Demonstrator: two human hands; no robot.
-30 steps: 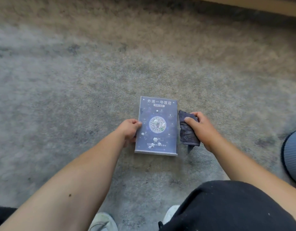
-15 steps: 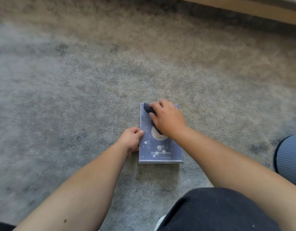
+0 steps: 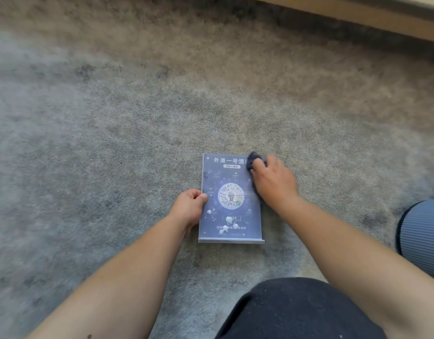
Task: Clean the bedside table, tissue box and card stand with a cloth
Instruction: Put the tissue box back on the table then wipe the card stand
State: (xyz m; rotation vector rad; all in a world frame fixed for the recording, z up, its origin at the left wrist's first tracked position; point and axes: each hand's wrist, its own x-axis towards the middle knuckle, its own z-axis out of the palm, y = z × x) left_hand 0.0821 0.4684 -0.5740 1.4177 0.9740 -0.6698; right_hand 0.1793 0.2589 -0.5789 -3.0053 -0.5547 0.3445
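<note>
The card stand point(image 3: 230, 199) lies flat on the carpet point(image 3: 113, 118), face up, and it is only partly clean: several white blobs sit on its lower half, near the bottom edge and beside the left rim. A faint streak crosses the middle by the round code. By my reading the wiping of the stand is under way, with the lower half not yet done. The table and the tissue box are nowhere in view, so I cannot say whether they have been cleaned (they may be done or not).

The left hand point(image 3: 189, 209) grips the stand's left edge, thumb on the face, fingers curled under or behind, steadying it. The right hand point(image 3: 272, 182) is closed on a dark cloth point(image 3: 253, 160), pressing it onto the stand's upper right corner, where it covers the last characters of the title. The two hands are apart, with the stand between them. A ribbed grey thing point(image 3: 421, 236) sits at the right edge.
</note>
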